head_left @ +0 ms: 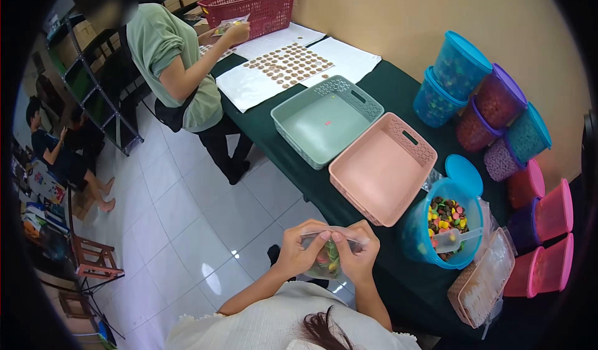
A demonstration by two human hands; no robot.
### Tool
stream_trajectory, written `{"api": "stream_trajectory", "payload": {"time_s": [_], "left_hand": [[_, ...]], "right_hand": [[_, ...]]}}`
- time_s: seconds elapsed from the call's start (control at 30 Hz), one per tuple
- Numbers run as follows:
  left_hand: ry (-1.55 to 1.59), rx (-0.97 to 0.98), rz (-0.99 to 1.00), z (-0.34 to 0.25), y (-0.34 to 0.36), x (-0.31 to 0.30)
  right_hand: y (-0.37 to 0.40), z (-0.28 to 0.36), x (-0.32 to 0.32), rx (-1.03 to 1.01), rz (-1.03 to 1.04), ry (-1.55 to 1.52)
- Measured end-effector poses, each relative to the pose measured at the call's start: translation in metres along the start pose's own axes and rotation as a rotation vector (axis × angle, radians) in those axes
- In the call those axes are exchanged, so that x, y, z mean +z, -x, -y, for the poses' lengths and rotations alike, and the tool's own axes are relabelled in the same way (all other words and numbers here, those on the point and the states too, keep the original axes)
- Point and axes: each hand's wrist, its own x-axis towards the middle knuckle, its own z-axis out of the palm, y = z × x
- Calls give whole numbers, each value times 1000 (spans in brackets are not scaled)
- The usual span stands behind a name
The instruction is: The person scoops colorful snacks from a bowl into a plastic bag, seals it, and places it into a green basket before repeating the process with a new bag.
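My left hand point(300, 250) and my right hand point(357, 250) are closed on the top edge of a clear plastic bag point(326, 264), with both thumbs meeting near its middle. Colourful pieces, green, red and yellow, show inside the bag. It hangs in front of my body, off the table's near edge. To the right stands a blue tub point(418, 238) of multicoloured candies point(446, 216) with a clear scoop point(458, 240) in it. Beyond my hands lie a pink basket point(383, 169) and a green basket point(327, 122), which holds a tiny red item.
Lidded tubs point(461, 66) line the wall side. A small basket of plastic bags point(483, 281) sits at the right. Round brown pieces point(293, 63) lie on white sheets near a red basket point(249, 7). A co-worker point(174, 70) stands at the table's left; another person point(59, 151) sits farther off.
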Motion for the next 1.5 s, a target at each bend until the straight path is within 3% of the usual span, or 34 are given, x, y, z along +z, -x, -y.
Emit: {"api": "stream_trajectory", "payload": {"time_s": [0.07,0.17,0.23,0.33,0.47,0.53,0.63,0.73,0.8,0.87,0.93,1.0,1.07,1.13,1.2,1.33,1.43,1.5], "left_hand": [[17,7,-10,-1,-8,-22],[-54,171,2,-3,-19,-57],[-58,-8,-120,-4,-23,-78],[-89,-43,-200,4,-33,-112],[-98,-85,-159,2,-51,-158],[-110,220,30,9,-62,-175],[-209,210,23,15,-74,-180],[-228,193,-70,35,-90,-188],[-249,27,-141,45,-104,-194],[-218,24,-97,46,-124,-199],[-211,183,43,49,-145,-204],[-229,194,103,47,-166,-207],[-106,8,183,47,-187,-209],[-79,-65,251,51,-209,-210],[-119,-78,205,53,-228,-208],[-97,-98,134,63,-254,-207],[-90,-169,190,73,-263,-211],[-95,-233,253,82,-269,-214]], "right_hand": [[-10,0,20,-7,7,-12],[-26,-4,55,-33,56,7],[-32,-13,81,-56,102,35],[-43,-20,119,-89,124,-19],[-60,-21,151,-133,195,-68],[-66,-31,158,-103,143,-36],[-75,-39,170,-36,92,32],[-86,-50,172,34,187,47],[-99,-49,173,-46,291,-47],[-105,-59,170,-4,304,-110],[-113,-81,162,94,319,-34],[-138,-96,158,193,252,-61],[-166,-111,155,327,79,-241],[-197,-126,146,319,3,-199],[-224,-147,138,311,-237,-175],[-254,-174,126,410,-396,-255],[-244,-189,117,539,-61,9],[-232,-200,120,576,-27,51]]}}
